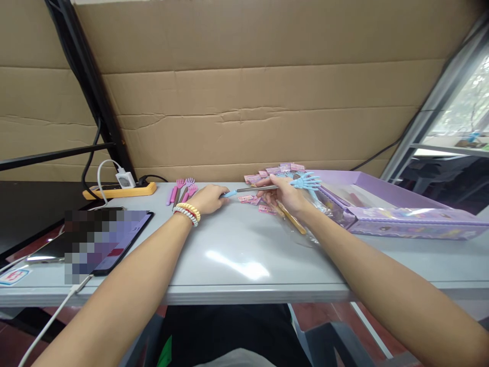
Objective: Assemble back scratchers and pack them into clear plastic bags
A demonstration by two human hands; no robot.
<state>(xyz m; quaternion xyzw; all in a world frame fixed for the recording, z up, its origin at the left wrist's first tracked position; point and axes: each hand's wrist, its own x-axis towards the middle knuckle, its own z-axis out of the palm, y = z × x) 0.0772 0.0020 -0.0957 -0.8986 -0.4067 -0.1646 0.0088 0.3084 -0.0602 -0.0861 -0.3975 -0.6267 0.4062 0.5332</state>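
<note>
A blue back scratcher (244, 190) with a metal rod lies crosswise between my hands above the table. My left hand (209, 199), wearing yellow and white bracelets, pinches its light blue handle end. My right hand (284, 196) closes round the rod near a blue claw-shaped head (306, 181). Under and beside my right hand are clear plastic wrappers (301, 237), a tan stick-like piece (292, 219) and pink printed cards (267, 209). Several pink and purple back scratchers (184, 191) lie left of my left hand.
An open purple box (412, 224) stands at the right on the grey table (237, 244). At the left lie a tablet (126, 244) with a cable and a yellow power strip (143, 189) with a white charger (125, 178). Cardboard (244, 97) backs the table.
</note>
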